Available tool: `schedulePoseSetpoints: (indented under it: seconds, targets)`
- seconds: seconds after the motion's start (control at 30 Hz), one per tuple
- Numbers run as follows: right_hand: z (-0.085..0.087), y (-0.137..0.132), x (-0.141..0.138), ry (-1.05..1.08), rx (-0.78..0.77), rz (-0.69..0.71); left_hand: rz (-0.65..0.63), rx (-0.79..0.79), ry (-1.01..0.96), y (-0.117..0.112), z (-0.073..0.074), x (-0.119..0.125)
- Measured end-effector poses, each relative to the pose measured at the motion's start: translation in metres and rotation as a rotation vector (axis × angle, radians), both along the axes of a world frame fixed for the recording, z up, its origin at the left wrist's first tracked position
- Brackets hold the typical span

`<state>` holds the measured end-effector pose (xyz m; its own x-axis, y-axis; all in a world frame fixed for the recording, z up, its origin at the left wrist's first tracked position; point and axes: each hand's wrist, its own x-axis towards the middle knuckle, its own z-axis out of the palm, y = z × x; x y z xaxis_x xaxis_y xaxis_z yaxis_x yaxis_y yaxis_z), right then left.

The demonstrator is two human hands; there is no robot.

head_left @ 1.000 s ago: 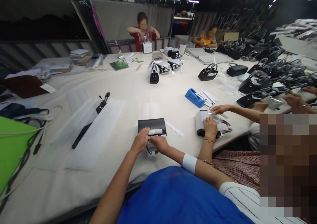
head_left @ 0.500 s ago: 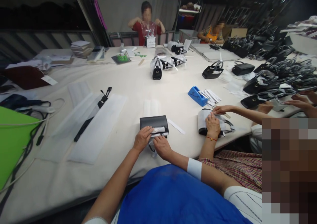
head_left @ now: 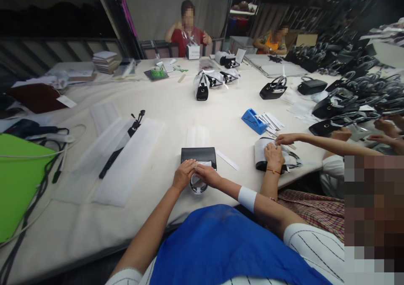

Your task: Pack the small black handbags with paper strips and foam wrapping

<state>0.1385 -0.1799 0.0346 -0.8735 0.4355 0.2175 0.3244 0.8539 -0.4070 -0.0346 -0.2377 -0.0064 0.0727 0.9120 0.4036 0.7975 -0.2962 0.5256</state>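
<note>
A small black handbag (head_left: 198, 154) lies on the table in front of me, its wrapped loop handle (head_left: 198, 189) pointing toward my body. My left hand (head_left: 184, 175) grips the bag's near left side, fingers closed over its edge. From the right, my right hand (head_left: 208, 176) is closed at the bag's opening, its fingertips meeting those of the left. Some white wrapping (head_left: 206, 164) shows beside the fingers; exactly what the fingertips pinch is hidden. Just right of the bag is a white paper strip (head_left: 227, 160), and behind it lies a translucent foam sheet (head_left: 196, 137).
At right, a co-worker's hands press on a wrapped bag (head_left: 261, 150). A blue tape dispenser (head_left: 254, 121) stands beyond, near piled handbags (head_left: 337, 104). Foam sheets (head_left: 129, 167) with a black strap (head_left: 118, 152) lie left. Two people sit across the table.
My right hand has moved up and left to meet the left fingertips. The handle loop now shows more fully below it. The view has shifted slightly.
</note>
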Motion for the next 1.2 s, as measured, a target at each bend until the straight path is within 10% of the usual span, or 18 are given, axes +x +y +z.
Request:
schedulePoseSetpoints:
  seconds: [0.37,0.6,0.73,1.0,1.2]
  targets:
    - [-0.028,-0.036,0.020,-0.145,0.156,-0.019,0.020,-0.005,0.016,-0.010,-0.008,0.006]
    - [-0.035,-0.036,0.023,0.022,-0.047,-0.022,0.004,0.002,0.043,-0.018,-0.013,0.007]
    - [-0.028,-0.041,0.029,0.165,-0.251,-0.183,0.024,0.020,0.055,-0.018,-0.013,0.011]
    - [0.004,-0.038,0.041,0.073,-0.018,0.134,0.030,0.052,0.029,-0.010,-0.005,0.016]
    - [0.004,-0.023,0.039,0.086,0.032,-0.200,0.042,0.051,0.038,-0.025,-0.013,0.034]
